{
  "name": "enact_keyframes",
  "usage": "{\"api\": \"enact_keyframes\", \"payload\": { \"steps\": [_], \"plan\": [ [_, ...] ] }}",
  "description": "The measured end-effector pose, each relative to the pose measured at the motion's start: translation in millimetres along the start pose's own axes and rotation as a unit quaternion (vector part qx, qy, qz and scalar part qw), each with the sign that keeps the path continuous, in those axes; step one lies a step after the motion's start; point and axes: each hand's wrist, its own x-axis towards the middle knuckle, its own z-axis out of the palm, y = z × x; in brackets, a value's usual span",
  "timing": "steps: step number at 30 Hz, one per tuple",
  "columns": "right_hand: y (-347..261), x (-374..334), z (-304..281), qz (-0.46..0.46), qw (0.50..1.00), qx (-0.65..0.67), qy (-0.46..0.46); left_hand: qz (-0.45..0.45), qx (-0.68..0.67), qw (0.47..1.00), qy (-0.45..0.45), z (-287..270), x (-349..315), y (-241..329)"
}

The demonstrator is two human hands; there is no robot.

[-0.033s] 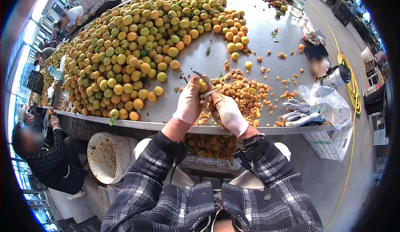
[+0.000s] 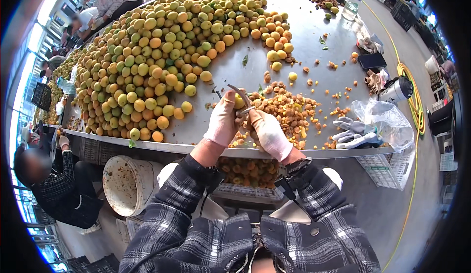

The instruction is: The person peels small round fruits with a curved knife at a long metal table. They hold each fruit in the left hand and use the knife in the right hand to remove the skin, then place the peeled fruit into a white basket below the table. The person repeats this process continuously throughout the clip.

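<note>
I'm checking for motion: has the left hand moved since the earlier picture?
No; the left hand shows no visible shift against the metal table.

Right part of the bench, far to near: bottle with blue cap; black phone; tumbler; clear bag beside grey gloves. Far right: yellow hose, partly coiled. Left: seated co-worker.
</note>
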Motion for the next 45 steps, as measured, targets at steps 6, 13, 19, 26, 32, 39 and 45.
{"api": "enact_keyframes", "payload": {
  "steps": [6,13,19,26,32,39,45],
  "plan": [
    [9,0,-1,-0.113,0.922,-0.349,0.12,0.05,0.17,0.984,0.007,-2,-5,9],
    [6,-4,-8,-0.103,0.913,-0.386,0.085,0.135,0.273,0.951,-0.051,-2,0,11],
    [9,-3,-13,-0.147,0.888,-0.413,0.142,0.01,-0.01,0.994,-0.11,4,2,0],
    [6,-2,-6,-0.151,0.871,-0.443,0.146,0.001,-0.005,0.988,-0.153,-2,-3,0],
    [7,-3,-11,-0.161,0.874,-0.44,0.129,0.073,0.251,0.953,-0.151,-3,-2,20],
    [10,-3,-12,-0.18,0.88,-0.417,0.138,0.087,0.149,0.977,-0.124,13,-11,14],
    [7,-3,-11,-0.166,0.867,-0.44,0.165,-0.015,-0.023,0.989,-0.146,9,-2,-1]
  ]
}}
